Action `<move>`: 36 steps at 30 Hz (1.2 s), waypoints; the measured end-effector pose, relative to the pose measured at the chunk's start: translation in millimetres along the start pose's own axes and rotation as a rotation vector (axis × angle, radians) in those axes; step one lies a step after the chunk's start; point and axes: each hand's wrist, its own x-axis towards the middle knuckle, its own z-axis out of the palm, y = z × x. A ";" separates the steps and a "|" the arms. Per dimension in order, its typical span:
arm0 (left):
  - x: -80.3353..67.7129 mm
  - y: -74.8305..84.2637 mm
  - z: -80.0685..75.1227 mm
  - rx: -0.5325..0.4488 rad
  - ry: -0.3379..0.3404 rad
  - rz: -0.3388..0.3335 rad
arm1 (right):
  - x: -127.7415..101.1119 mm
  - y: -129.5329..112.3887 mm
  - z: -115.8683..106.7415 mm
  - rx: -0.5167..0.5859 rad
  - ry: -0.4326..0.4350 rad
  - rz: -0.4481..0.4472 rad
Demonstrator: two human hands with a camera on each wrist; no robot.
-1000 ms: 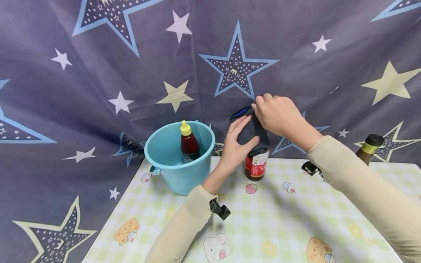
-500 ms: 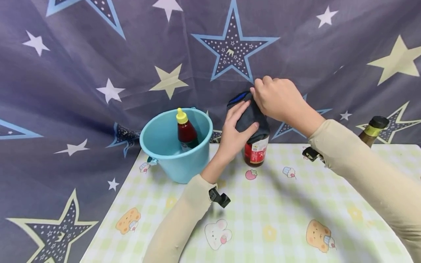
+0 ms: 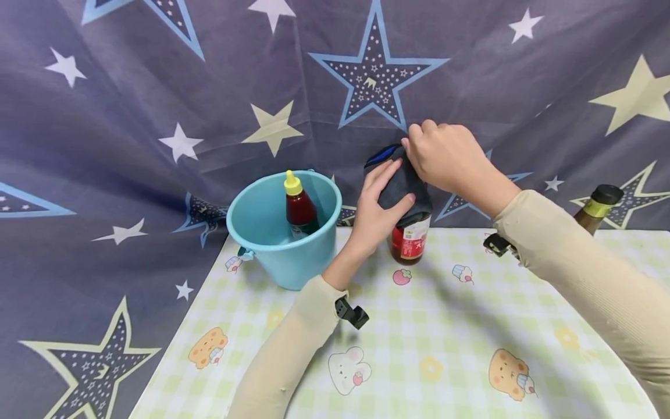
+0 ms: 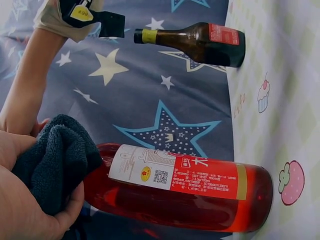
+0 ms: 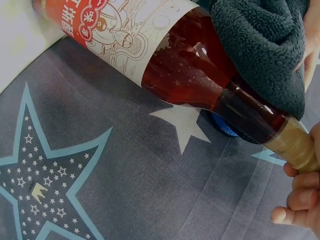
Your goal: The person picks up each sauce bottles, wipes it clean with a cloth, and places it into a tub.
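Observation:
A tall glass bottle of red liquid (image 4: 220, 200) stands upright on the table, with a red and white label. My left hand (image 3: 373, 206) holds a dark terry towel (image 4: 55, 155) against the bottle's upper part, fingers and thumb curved round it. At the top, my right hand (image 3: 445, 157) grips the bottle's gold-coloured neck end (image 5: 296, 142). In the right wrist view, the towel leans on one side of the dark neck. From the head view, towel and hands hide most of the bottle's upper half.
Left of the bottle stands a light blue bucket (image 3: 285, 256), with a yellow-capped squeeze bottle (image 3: 300, 212) of dark red sauce inside. A dark bottle with a black cap (image 3: 602, 203) stands at the right, partly behind the right sleeve. A star-patterned curtain (image 3: 220, 75) hangs behind the checked tablecloth (image 3: 408, 326).
The head view has tilted down, so everything sits higher in it. Both hands keep nearly the same hold on the towel and bottle.

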 end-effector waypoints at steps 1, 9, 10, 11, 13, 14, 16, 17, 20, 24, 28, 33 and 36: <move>0.2 0.0 0.2 0.000 -0.001 0.002 | 0.0 0.0 -0.3 0.000 -0.002 0.001; -0.9 -2.7 2.1 0.007 -0.010 0.010 | -1.6 0.2 -0.7 0.000 0.002 0.006; -1.4 -2.8 2.3 0.006 -0.012 0.007 | -2.0 0.2 -0.6 -0.001 0.001 0.008; -1.9 -3.0 2.6 0.006 -0.014 0.003 | -2.4 0.2 -0.4 -0.001 0.000 0.009; -2.9 -3.2 2.9 0.009 -0.018 -0.004 | -3.3 0.3 -0.2 -0.004 0.001 0.010; -3.3 -3.1 3.0 0.009 -0.019 -0.006 | -3.8 0.3 -0.1 -0.004 0.002 0.011; -4.0 -3.4 3.3 0.006 -0.020 -0.010 | -4.4 0.2 0.0 -0.003 0.003 0.013; -4.2 -3.5 3.4 0.004 -0.021 -0.011 | -4.7 0.2 0.2 -0.003 0.005 0.012; -4.9 -3.4 3.0 -0.004 -0.023 -0.014 | -5.0 0.1 0.8 -0.004 0.016 0.007; -6.1 -4.2 1.9 -0.013 -0.028 -0.018 | -4.8 -0.2 1.4 -0.007 0.031 -0.003; -7.0 -5.6 0.5 -0.017 -0.027 -0.015 | -4.0 -0.8 1.6 -0.013 0.038 -0.014; -7.6 -7.1 -2.1 -0.015 -0.027 -0.008 | -2.6 -2.2 1.1 -0.019 0.044 -0.022; -8.0 -8.2 -3.8 -0.021 -0.035 -0.019 | -1.7 -3.0 0.5 -0.018 0.047 -0.024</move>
